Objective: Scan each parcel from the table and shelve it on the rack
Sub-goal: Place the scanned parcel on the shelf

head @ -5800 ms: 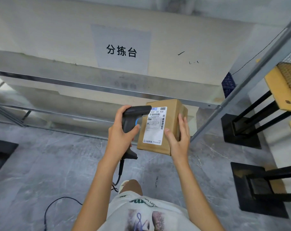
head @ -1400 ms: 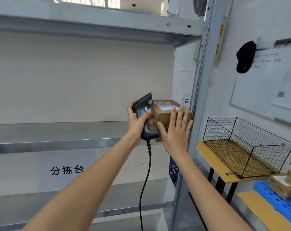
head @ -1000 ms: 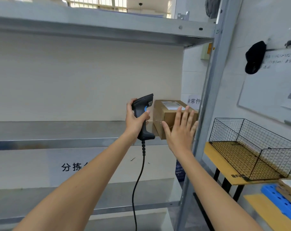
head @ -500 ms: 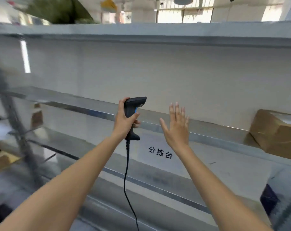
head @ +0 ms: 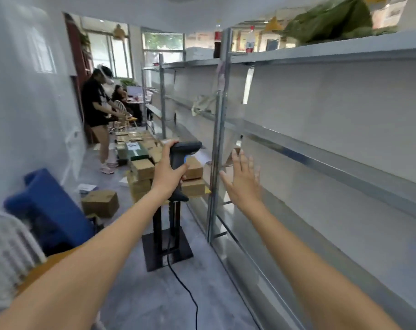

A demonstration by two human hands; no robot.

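My left hand [head: 167,173] grips a black barcode scanner [head: 181,158] by its handle, its cable hanging down to the floor. To its right, my right hand [head: 243,181] is held up, fingers straight, holding nothing. Beyond both hands a table [head: 208,191] carries a pile of several brown cardboard parcels [head: 142,168] and a green box [head: 135,150]. The grey metal rack [head: 321,163] runs along the right side, its shelves bare where I can see them. The parcel I shelved is out of view.
A loose cardboard box [head: 100,202] lies on the floor by a blue object [head: 47,208] at the left. The table's black pedestal base [head: 166,246] stands in the aisle. A person in a black shirt [head: 96,115] stands farther down. A green bag [head: 330,19] sits atop the rack.
My right hand let go of the parcel on the rack's shelf and came away with nothing in it. My view swung left from the shelf to the aisle and the parcel table.
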